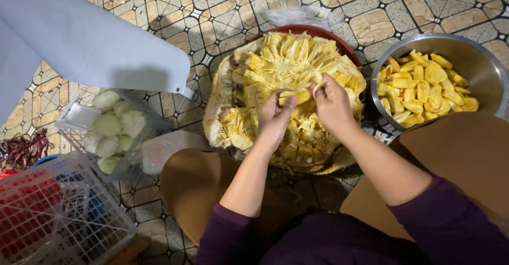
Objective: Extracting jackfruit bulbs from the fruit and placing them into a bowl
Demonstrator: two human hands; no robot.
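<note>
Jackfruit (286, 68), cut open, sits in a red basin (318, 30) directly under both hands. Left hand (274, 117) and right hand (333, 104) meet over the fruit's middle, fingers pinched on one yellow pod (298, 96) held between them. Right of the fingers: steel bowl (480, 63) of peeled yellow pods. Left of them, well apart: clear basket (79, 117) of pale green pieces.

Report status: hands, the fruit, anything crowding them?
Left hand and right hand both pinching one yellow pod on the opened jackfruit. Steel bowl of pods at right. Nothing in the way.
</note>
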